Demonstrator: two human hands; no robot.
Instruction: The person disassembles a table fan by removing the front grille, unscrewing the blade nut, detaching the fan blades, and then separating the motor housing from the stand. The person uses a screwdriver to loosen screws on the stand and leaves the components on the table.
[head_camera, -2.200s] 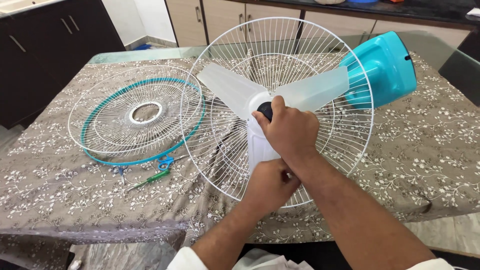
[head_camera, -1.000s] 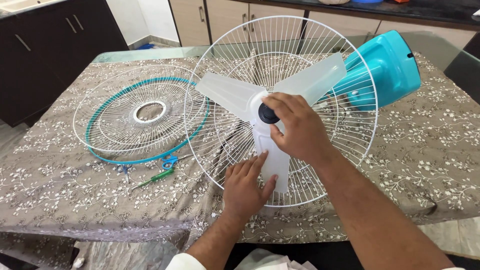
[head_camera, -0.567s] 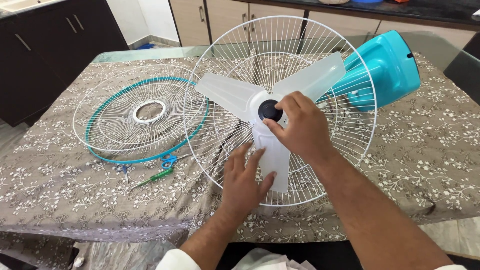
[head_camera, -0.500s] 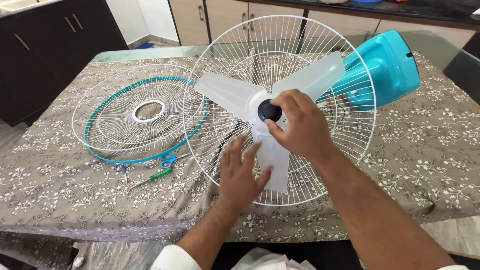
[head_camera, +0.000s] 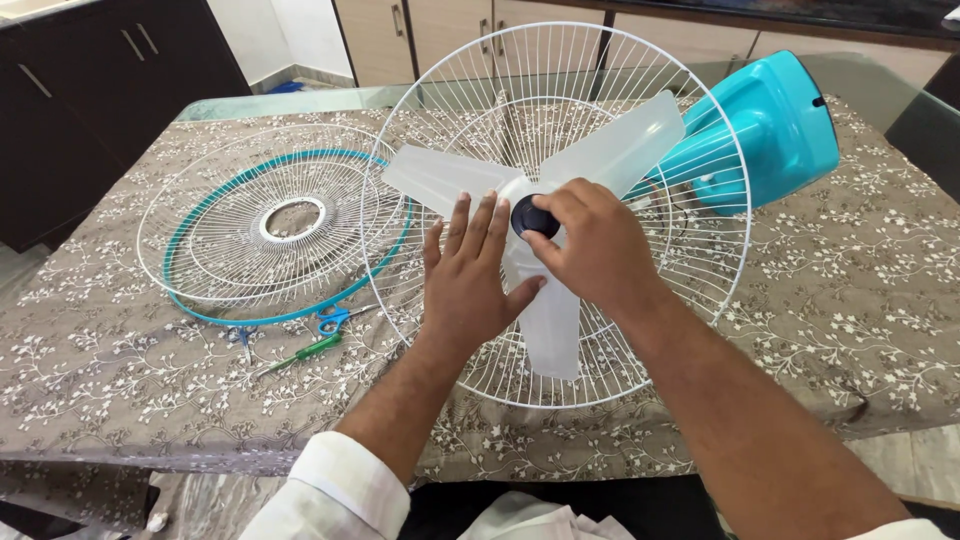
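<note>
A table fan lies tilted on the table, its white rear wire guard (head_camera: 700, 290) facing me and its teal motor housing (head_camera: 775, 130) behind it. A translucent white three-blade propeller (head_camera: 610, 145) sits on the shaft. My right hand (head_camera: 590, 250) pinches the black round knob (head_camera: 528, 214) at the blade hub. My left hand (head_camera: 468, 275) lies flat with fingers spread against the hub and the left blade.
A separate front wire guard (head_camera: 215, 260) with a teal rim lies flat to the left. Blue-handled scissors (head_camera: 335, 320) and a green-handled screwdriver (head_camera: 305, 355) rest near it on the brown flowered tablecloth (head_camera: 850, 300). Dark cabinets (head_camera: 70, 90) stand at far left.
My left hand has moved up from the lower blade to press flat beside the hub. My right hand stays on the black knob. The blades have turned slightly.
</note>
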